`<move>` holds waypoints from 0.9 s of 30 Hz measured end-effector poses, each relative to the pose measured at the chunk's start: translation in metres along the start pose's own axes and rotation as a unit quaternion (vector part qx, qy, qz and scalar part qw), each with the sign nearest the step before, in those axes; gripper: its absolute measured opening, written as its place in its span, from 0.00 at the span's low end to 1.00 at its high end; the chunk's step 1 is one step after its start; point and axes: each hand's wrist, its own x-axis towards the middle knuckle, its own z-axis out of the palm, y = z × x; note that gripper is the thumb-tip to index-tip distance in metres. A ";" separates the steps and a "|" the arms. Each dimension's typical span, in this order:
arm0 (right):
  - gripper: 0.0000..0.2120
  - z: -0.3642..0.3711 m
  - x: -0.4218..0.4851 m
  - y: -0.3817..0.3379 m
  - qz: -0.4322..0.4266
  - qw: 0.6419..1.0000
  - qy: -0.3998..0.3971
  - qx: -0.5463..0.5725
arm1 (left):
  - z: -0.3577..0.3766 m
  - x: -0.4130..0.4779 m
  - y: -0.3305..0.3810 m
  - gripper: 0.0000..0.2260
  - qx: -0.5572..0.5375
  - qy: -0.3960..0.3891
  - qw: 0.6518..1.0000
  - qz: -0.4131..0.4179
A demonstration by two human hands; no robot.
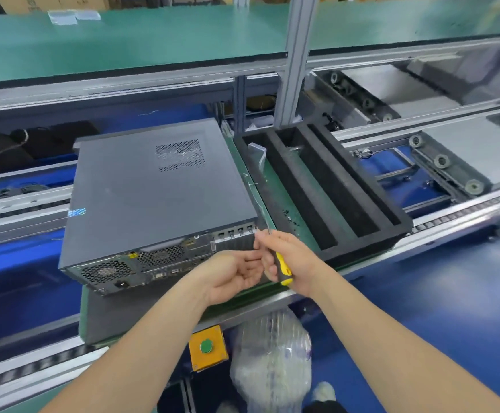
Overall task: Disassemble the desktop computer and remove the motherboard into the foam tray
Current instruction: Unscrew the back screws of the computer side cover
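Right hand (290, 257): fingers wrapped round the yellow-and-black handle of a screwdriver (283, 268). Its thin shaft points up at the near right corner of the computer case (153, 192).

Left hand (230, 275): palm up, fingers curled in, tips meeting the right hand's fingertips by the shaft. Cannot tell if it pinches a screw or only steadies the tool.

Case lies flat, rear panel with fans and ports facing the person, top cover still on. Motherboard not visible, presumably inside.

Judged step: early, working the rear cover fasteners at that corner. Next move likely calls for getting any loosened screw clear of the case, then seating the tip squarely on the next fastener before the cover can slide off.

Foam tray (370, 242): just right of the case, long slots. A pale bent metal piece (257, 153) lies at its far left end. Small dark bits, maybe screws (290, 217), lie in the slot nearest the case.

In front of and below the case: yellow box with green button (207, 347), plastic-wrapped bundle (272, 362). Behind the case: aluminium post (293, 70).

Way to the tray looks open. The bent piece and loose bits could foul a slot.
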 end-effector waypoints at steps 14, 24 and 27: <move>0.07 -0.195 0.058 -0.066 0.037 0.990 0.131 -0.041 | 0.120 0.183 0.024 0.14 0.137 0.175 0.975 0.015; 0.09 -0.292 0.136 -0.095 0.035 0.972 0.202 -0.113 | 0.166 0.293 0.081 0.11 0.118 0.230 0.960 0.102; 0.11 -0.306 0.158 -0.097 0.031 0.959 0.239 -0.147 | 0.168 0.324 0.098 0.09 0.100 0.272 0.952 0.095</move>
